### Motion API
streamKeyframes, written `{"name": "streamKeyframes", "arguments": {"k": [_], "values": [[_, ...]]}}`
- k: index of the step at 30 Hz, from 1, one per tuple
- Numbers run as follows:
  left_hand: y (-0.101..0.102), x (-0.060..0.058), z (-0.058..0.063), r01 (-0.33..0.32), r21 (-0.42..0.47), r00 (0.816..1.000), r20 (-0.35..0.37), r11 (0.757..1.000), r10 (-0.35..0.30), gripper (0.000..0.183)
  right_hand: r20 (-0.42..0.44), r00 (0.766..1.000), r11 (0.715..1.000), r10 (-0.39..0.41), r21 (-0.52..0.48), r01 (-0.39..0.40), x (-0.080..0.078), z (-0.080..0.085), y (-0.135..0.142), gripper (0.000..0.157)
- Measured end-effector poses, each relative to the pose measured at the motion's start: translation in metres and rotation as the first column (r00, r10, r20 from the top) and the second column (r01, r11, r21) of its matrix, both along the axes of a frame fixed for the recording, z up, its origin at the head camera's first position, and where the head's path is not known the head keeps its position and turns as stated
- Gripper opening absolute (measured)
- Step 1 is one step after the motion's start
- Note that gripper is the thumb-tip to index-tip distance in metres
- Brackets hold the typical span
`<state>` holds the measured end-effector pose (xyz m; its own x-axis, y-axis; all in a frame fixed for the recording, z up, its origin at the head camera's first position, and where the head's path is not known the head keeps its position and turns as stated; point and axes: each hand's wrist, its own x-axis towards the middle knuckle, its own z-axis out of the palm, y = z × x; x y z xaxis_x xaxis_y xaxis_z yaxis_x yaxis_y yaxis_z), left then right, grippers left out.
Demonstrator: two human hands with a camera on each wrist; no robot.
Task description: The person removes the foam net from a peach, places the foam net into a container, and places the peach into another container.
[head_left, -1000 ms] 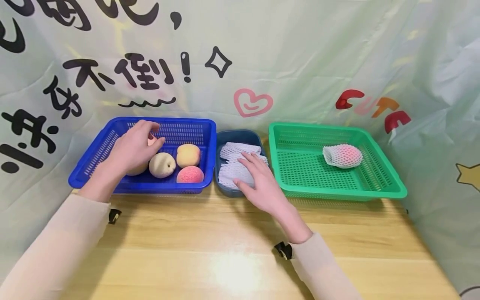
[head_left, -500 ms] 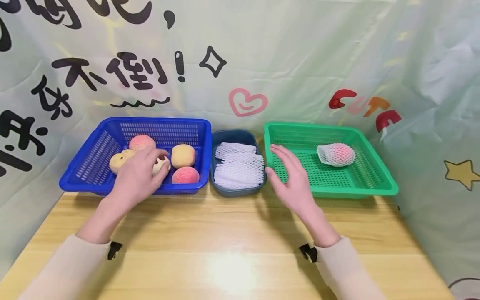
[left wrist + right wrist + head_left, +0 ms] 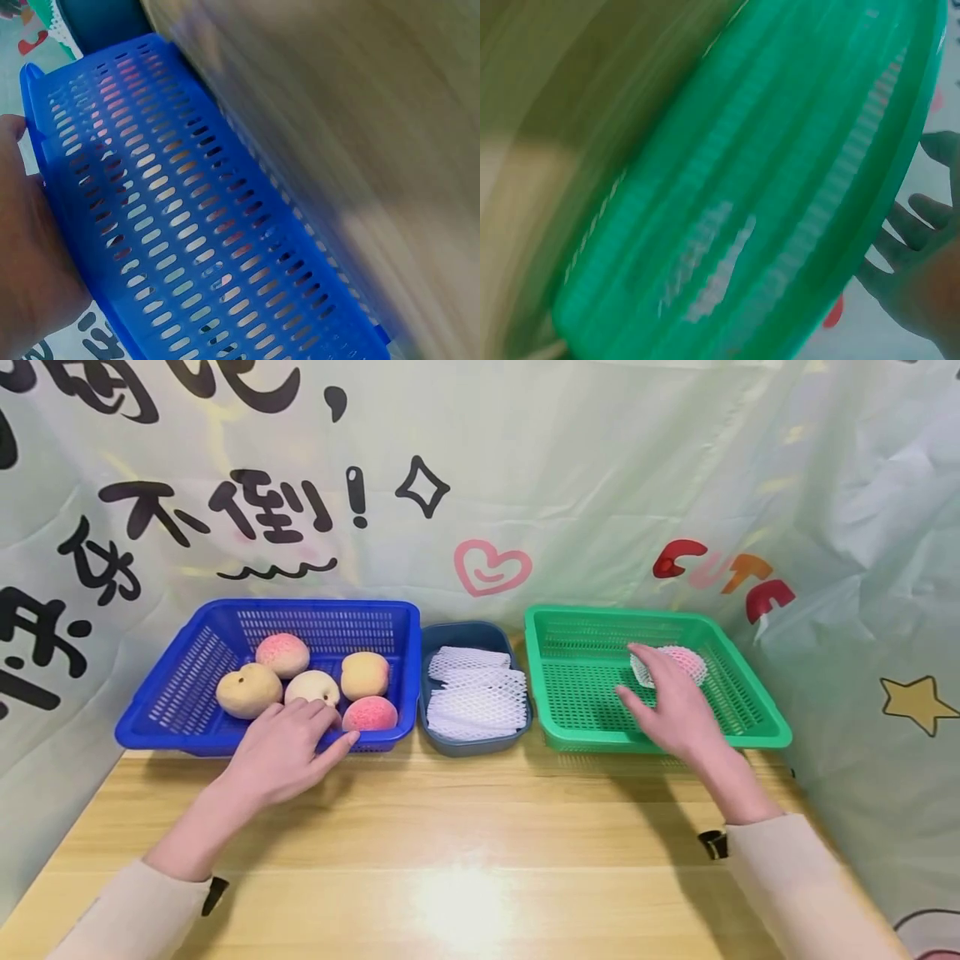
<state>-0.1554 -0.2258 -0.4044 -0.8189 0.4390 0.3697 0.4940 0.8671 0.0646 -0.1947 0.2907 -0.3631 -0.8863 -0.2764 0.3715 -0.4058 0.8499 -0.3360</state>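
Note:
In the head view, my left hand [image 3: 288, 752] is at the front rim of a blue basket [image 3: 150, 733], fingers over the edge and thumb out to the side, with no fruit held. Several peaches lie inside, a pale one [image 3: 311, 685] nearest the fingers and a pink one [image 3: 370, 713] by the thumb. My right hand [image 3: 684, 714] hovers over the front of a green basket [image 3: 577, 737], fingers spread. Just beyond its fingers lies a peach in a white foam net [image 3: 684, 662], partly hidden by them. The right wrist view is blurred but shows the hand [image 3: 922, 247] beside the rim.
Between the two baskets stands a dark blue-grey tub [image 3: 474, 747] holding a pile of white foam nets [image 3: 477, 702]. All three containers stand along the back of a wooden table [image 3: 465, 827]. A printed cloth [image 3: 600, 485] hangs close behind them.
My right hand has moved right, from over the foam nets to over the green basket. My left hand has come back from among the peaches to the blue basket's front rim.

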Motion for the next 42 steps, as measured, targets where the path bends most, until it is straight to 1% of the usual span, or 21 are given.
{"name": "streamKeyframes", "arguments": {"k": [5, 7, 10, 13, 17, 21, 24, 28, 29, 32, 36, 39, 42], "values": [[0.000, 0.002, -0.005, -0.018, -0.029, 1.000, 0.011, 0.999, 0.018, 0.041, 0.111, 0.993, 0.992, -0.029, 0.127, 0.015, -0.017, 0.012, 0.032, 0.068], [0.000, 0.002, -0.006, -0.024, -0.037, 1.000, 0.006, 0.999, 0.024, 0.043, 0.183, 0.982, 0.986, -0.039, 0.167, 0.008, -0.027, 0.020, 0.045, 0.070], [-0.002, 0.003, -0.007, -0.031, -0.038, 0.999, -0.010, 0.999, 0.030, 0.044, 0.291, 0.955, 0.977, -0.054, 0.213, -0.010, -0.044, 0.031, 0.061, 0.069], [-0.002, 0.003, -0.008, -0.029, -0.030, 0.999, -0.037, 0.999, 0.028, 0.043, 0.386, 0.920, 0.966, -0.071, 0.257, -0.033, -0.063, 0.040, 0.075, 0.069], [-0.002, 0.002, -0.010, -0.013, -0.020, 0.997, -0.080, 1.000, 0.011, 0.043, 0.470, 0.875, 0.943, -0.116, 0.328, -0.051, -0.084, 0.046, 0.089, 0.069], [0.001, 0.001, -0.013, 0.000, -0.019, 0.995, -0.098, 1.000, -0.002, 0.046, 0.524, 0.838, 0.929, -0.152, 0.366, -0.060, -0.098, 0.049, 0.099, 0.069], [0.001, 0.000, -0.015, -0.001, -0.018, 0.996, -0.092, 1.000, -0.001, 0.046, 0.569, 0.804, 0.930, -0.171, 0.363, -0.060, -0.108, 0.048, 0.105, 0.072], [0.002, 0.000, -0.015, -0.010, -0.022, 0.997, -0.077, 1.000, 0.008, 0.045, 0.628, 0.759, 0.942, -0.171, 0.329, -0.060, -0.120, 0.041, 0.111, 0.076], [0.001, -0.001, -0.015, -0.013, -0.024, 0.997, -0.073, 1.000, 0.011, 0.045, 0.639, 0.751, 0.945, -0.167, 0.320, -0.062, -0.123, 0.039, 0.113, 0.076], [0.001, 0.000, -0.014, -0.021, -0.029, 0.998, -0.059, 0.999, 0.019, 0.045, 0.660, 0.740, 0.955, -0.127, 0.284, -0.090, -0.131, 0.033, 0.119, 0.073], [0.000, 0.001, -0.014, -0.029, -0.034, 0.999, -0.047, 0.999, 0.028, 0.046, 0.692, 0.715, 0.965, -0.096, 0.241, -0.104, -0.138, 0.026, 0.124, 0.070], [0.001, 0.001, -0.014, -0.032, -0.034, 0.998, -0.046, 0.999, 0.030, 0.046, 0.716, 0.691, 0.971, -0.100, 0.222, -0.090, -0.140, 0.024, 0.128, 0.071], [0.001, 0.002, -0.014, -0.033, -0.033, 0.998, -0.047, 0.999, 0.032, 0.046, 0.738, 0.665, 0.975, -0.110, 0.209, -0.072, -0.141, 0.022, 0.128, 0.076]]}}
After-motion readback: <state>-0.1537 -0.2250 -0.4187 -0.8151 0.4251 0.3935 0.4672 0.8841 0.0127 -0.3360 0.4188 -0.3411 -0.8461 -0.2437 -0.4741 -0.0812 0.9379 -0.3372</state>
